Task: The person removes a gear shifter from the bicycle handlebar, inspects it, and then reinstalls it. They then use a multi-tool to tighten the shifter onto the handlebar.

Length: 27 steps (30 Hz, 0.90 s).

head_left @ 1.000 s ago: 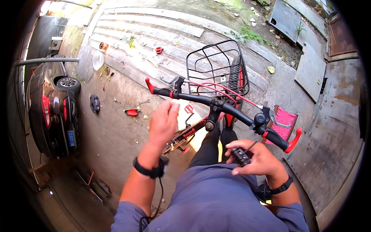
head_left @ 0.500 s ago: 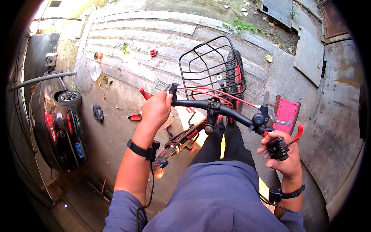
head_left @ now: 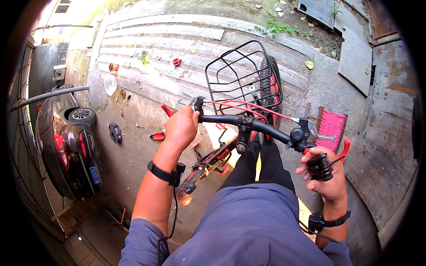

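Note:
A red and black bicycle stands in front of me with its black handlebar (head_left: 222, 119) crossing the view. My left hand (head_left: 183, 125) is closed around the bar's left end, beside the brake lever clamp; a red tip pokes out past it. At the other end, my right hand (head_left: 333, 188) curls its fingers and thumb around a black coiled cable (head_left: 319, 167). A red bar end (head_left: 345, 150) sticks out beyond that hand. A bell (head_left: 296, 134) and silver brake lever (head_left: 326, 137) sit inboard of it. Ahead are the black wire basket (head_left: 239, 83) and front tyre (head_left: 267, 73).
A dark car (head_left: 73, 155) stands at the left. On the ground lie a pink-topped stool (head_left: 332, 128), a red part (head_left: 176, 62), a white bowl (head_left: 110, 84), a black object (head_left: 115, 133) and small litter. Grey boards (head_left: 355, 62) lie at the right.
The view has shifted slightly, so the car and ground items sit a little lower and to the right. Both hands keep their hold; the bicycle has hardly moved.

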Available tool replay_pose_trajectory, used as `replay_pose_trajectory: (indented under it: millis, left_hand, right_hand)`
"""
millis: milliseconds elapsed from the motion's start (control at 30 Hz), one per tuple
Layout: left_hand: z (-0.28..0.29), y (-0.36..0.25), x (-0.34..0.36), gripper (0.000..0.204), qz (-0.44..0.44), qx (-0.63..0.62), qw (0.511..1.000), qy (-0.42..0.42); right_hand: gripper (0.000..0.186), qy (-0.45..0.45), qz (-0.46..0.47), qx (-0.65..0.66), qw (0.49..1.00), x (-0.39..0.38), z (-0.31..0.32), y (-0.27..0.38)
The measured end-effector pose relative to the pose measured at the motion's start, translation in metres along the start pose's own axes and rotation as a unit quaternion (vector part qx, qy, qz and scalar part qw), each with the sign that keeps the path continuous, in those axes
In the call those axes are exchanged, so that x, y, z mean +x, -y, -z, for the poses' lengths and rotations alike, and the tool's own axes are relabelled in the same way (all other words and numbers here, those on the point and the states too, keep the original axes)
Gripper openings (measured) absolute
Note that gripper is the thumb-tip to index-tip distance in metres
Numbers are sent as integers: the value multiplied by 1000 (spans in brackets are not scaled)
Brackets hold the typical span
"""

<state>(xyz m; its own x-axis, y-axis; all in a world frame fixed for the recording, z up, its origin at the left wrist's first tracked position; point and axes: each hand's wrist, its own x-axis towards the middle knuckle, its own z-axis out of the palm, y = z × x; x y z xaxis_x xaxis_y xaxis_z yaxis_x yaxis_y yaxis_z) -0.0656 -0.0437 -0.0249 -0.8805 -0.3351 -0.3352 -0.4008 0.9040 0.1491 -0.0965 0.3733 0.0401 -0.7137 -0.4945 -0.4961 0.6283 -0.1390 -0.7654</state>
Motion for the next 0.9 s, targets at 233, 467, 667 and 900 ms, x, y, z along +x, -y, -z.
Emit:
replay_pose_trajectory:
  millis: [233, 467, 667, 900]
  left_hand:
    - [10, -20, -62, 14, -5, -315, 945, 85]
    - [23, -69, -121, 78, 18, -687, 668, 287]
    - [4, -67, -130, 71, 65, -754, 617, 216]
    - [-3, -31, -110, 47, 155, -763, 620, 95]
  right_hand:
    - [81, 126, -105, -75, 984, 20, -33, 11]
    - [66, 234, -99, -259, 932, 72, -96, -16]
    - [70, 265, -4, -323, 908, 84, -110, -46]
    - [87, 219, -40, -407, 886, 73, -102, -28]
